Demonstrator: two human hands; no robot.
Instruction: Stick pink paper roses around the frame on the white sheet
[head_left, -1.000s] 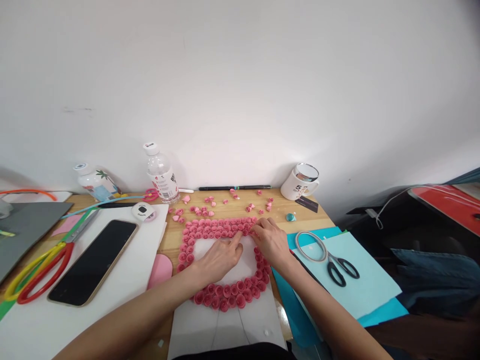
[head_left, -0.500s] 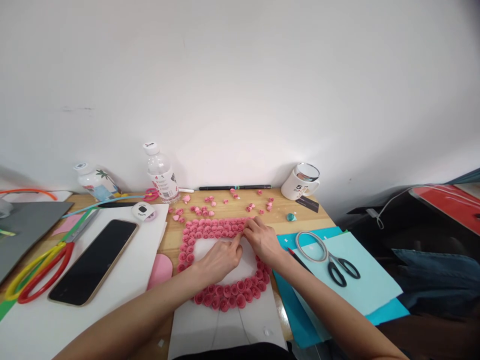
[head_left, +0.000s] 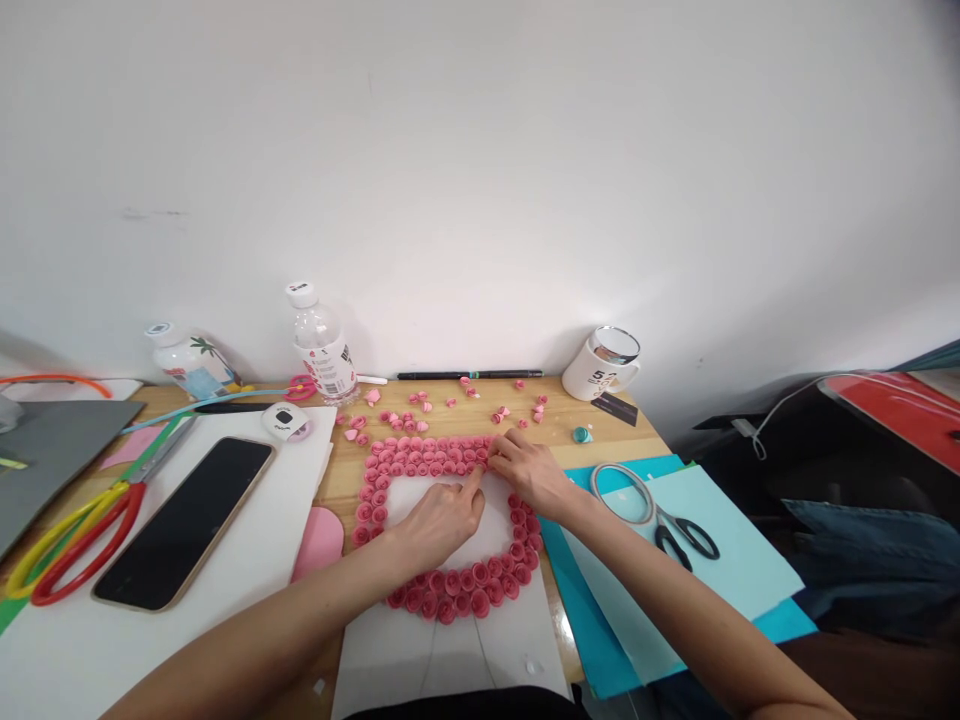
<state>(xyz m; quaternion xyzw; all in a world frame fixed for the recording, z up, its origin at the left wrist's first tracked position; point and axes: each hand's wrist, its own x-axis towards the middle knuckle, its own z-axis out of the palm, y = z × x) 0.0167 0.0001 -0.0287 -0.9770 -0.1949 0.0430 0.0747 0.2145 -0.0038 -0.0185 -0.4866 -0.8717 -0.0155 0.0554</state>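
Note:
Pink rolled paper roses (head_left: 480, 603) form a rough square frame on a white sheet (head_left: 409, 650) below me. My right hand (head_left: 526, 466) bends over the frame's upper right corner, its fingertips pinched on a paper rose largely hidden under them. Against those fingertips my left hand (head_left: 444, 518) stretches its index finger, with the other fingers curled in. Whatever sits between the left fingertips is hidden. Faint drawn lines run down the lower part of the sheet.
Loose pink rose pieces (head_left: 417, 398) lie behind the frame. A mug (head_left: 589, 375) and a bottle (head_left: 330, 368) stand near the wall. Black-handled scissors (head_left: 697, 537) and a tape ring (head_left: 598, 490) rest on blue paper at right. Left are a phone (head_left: 184, 525) and red-yellow scissors (head_left: 90, 555).
The right hand has shifted very slightly over the same corner. The left index finger stays beside it. Otherwise the view has only drifted slightly.

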